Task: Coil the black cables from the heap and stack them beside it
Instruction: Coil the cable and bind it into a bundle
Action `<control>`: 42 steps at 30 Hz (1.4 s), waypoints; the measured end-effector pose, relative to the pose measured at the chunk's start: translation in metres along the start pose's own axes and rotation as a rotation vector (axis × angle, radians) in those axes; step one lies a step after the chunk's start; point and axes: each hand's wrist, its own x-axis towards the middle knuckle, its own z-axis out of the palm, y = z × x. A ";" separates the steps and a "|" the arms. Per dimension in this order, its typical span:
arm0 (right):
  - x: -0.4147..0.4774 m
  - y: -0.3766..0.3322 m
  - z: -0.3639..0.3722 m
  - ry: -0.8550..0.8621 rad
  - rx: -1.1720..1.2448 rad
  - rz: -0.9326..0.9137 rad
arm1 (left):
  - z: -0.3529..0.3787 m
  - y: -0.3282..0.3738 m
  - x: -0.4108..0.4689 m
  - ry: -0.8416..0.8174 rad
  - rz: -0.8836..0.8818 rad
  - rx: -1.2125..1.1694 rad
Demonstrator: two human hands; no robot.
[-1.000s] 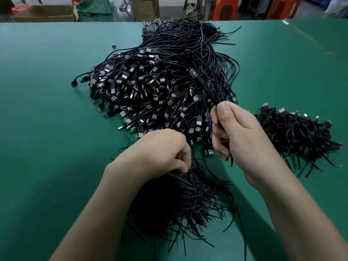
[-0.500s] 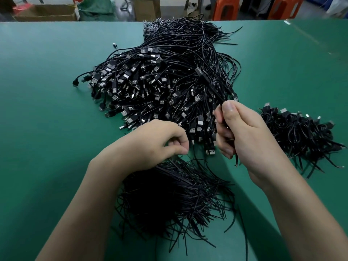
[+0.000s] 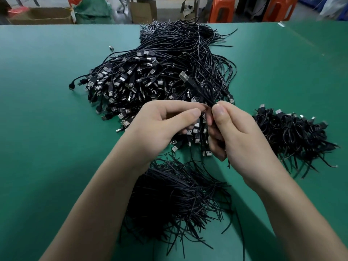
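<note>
A big heap of black USB cables (image 3: 150,72) covers the middle of the green table (image 3: 47,129). My right hand (image 3: 239,132) grips a coiled black cable (image 3: 205,89), whose silver plug sticks up above the heap. Close beside it, my left hand (image 3: 162,127) pinches something thin at its fingertips, right where the coil meets my right thumb; what it is I cannot make out. A stack of coiled cables (image 3: 290,132) lies to the right of the heap. A pile of thin black ties (image 3: 177,196) lies under my forearms.
Cardboard boxes (image 3: 41,15) and orange stools (image 3: 222,9) stand on the floor beyond the table's far edge. One loose plug (image 3: 111,48) lies on the table left of the heap's back.
My left hand has lifted off the tie pile and come up to the coil in my right hand. My right hand kept hold of the coil and rose slightly.
</note>
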 end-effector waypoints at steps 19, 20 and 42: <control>-0.002 -0.003 0.008 -0.021 0.042 -0.024 | 0.007 -0.009 0.002 0.033 -0.087 -0.321; -0.003 -0.003 0.008 -0.027 0.041 -0.023 | 0.008 -0.010 0.003 0.052 -0.076 -0.322; -0.005 -0.009 0.007 -0.094 0.233 0.063 | 0.025 -0.014 0.004 -0.114 -0.091 -0.534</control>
